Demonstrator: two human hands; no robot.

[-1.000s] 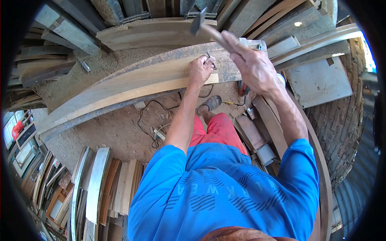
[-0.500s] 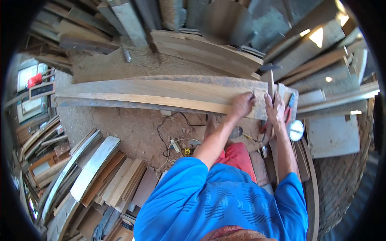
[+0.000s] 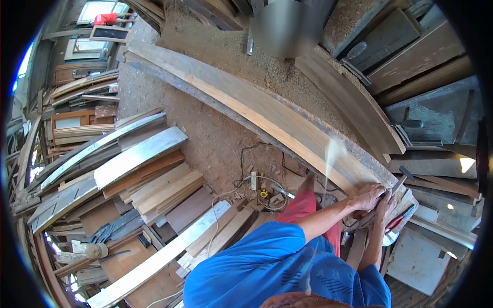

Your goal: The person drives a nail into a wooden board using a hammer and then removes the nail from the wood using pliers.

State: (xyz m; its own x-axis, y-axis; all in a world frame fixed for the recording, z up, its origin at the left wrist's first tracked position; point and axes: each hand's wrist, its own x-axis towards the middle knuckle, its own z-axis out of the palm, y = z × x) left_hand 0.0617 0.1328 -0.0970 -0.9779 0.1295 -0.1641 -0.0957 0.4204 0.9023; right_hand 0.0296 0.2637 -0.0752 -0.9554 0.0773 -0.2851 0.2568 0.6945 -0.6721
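Observation:
A long wooden plank (image 3: 231, 105) lies on a narrow workbench, running from upper left to lower right. At its near right end, my left hand (image 3: 368, 197) rests with fingers closed; what is in them, if anything, is too small to make out. My right hand (image 3: 384, 208) is right beside it, almost touching, with fingers wrapped round the handle of a hammer (image 3: 407, 172). The hammer's dark head points away to the upper right. Red-handled pliers (image 3: 394, 223) lie at the bench end just past my right hand.
Stacked boards (image 3: 167, 190) and curved white-faced pieces (image 3: 141, 156) fill the left side. A power strip (image 3: 253, 180), cord and yellow tape measure (image 3: 264, 194) lie on the ground. Curved timbers (image 3: 349, 102) stand beyond the bench. A whitish haze crosses part of the plank.
The view has turned, so the plank now slants. My hands have come together at the plank's end; before, they were apart. The hammer is now tilted rightward.

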